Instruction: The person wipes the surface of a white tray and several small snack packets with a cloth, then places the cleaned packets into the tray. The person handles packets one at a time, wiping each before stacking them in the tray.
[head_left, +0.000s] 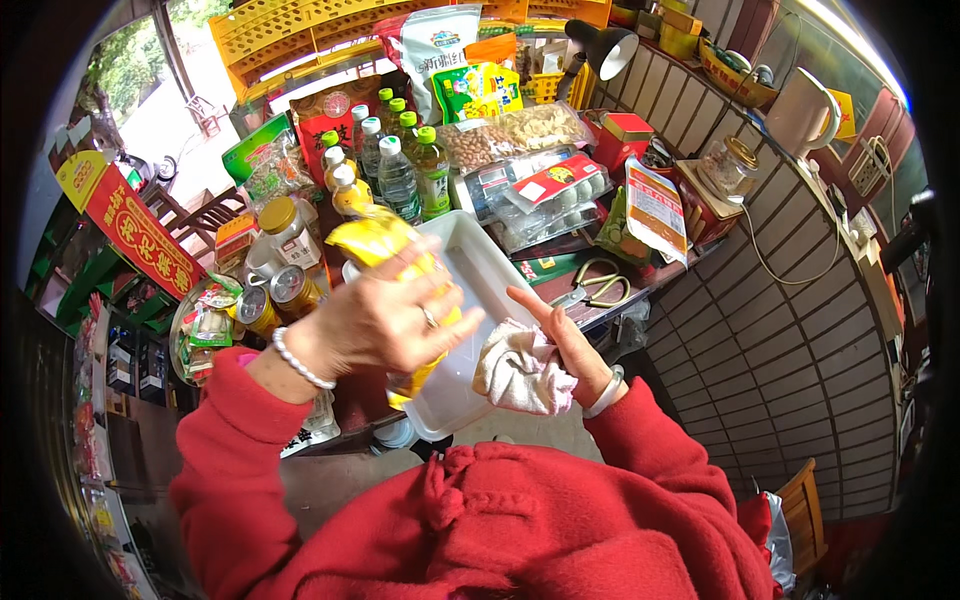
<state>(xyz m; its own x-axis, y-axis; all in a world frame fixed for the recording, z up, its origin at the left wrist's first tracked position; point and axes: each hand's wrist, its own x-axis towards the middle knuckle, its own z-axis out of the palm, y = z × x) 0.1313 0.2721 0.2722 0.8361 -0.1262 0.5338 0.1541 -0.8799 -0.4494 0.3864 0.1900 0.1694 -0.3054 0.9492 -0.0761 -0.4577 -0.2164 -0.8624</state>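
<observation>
My left hand (390, 311), somewhat blurred, lies across a shiny yellow plastic bag (375, 236) and grips it; the thumb is hidden. The bag slants over the left side of a white plastic bin (487, 281), whose visible inside holds nothing I can make out. In my right hand (577, 352) is a crumpled whitish cloth (521, 367) with pinkish edges. It hangs below the outstretched index finger, at the bin's right rim. Beyond the bin stand several drink bottles (397, 176) with white and green caps. Scissors (600, 285) with gold-coloured handles rest right of the bin.
Egg cartons (559, 199) and a bag of nuts (491, 142) lie behind the bin. At left are a gold-lidded jar (289, 232), cans (292, 285) and a tray of small packets (206, 337). A desk lamp (604, 49) overhangs the back; a tiled wall (765, 352) bounds the right.
</observation>
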